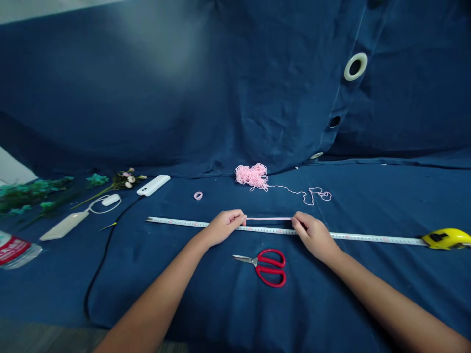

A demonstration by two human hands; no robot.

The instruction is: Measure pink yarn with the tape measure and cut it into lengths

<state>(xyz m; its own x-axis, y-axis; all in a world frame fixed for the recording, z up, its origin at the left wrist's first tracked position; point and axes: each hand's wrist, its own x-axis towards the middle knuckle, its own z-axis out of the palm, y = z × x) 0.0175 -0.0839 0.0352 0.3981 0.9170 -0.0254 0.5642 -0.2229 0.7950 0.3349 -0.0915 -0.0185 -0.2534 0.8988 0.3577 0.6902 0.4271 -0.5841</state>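
Between my two hands a short length of pink yarn [268,218] is stretched straight, just behind the tape measure's blade [375,239]. My left hand [225,226] pinches its left end, and my right hand [312,234] pinches the other. Both hands cover parts of the blade, which runs out leftward from a yellow tape measure case [447,239]. Nearer to me lie red-handled scissors [270,267], their blades pointing left. Beyond my hands sits a tangled heap of pink yarn [252,176], with a loose strand trailing right. A small pink yarn ring [198,195] lies to its left.
On the left are a white power bank [153,185] with a black cable [105,252], a white flat device [65,225], artificial flowers [128,181] and a bottle [16,251]. Dark blue cloth [176,98] covers the surface and rises behind it.
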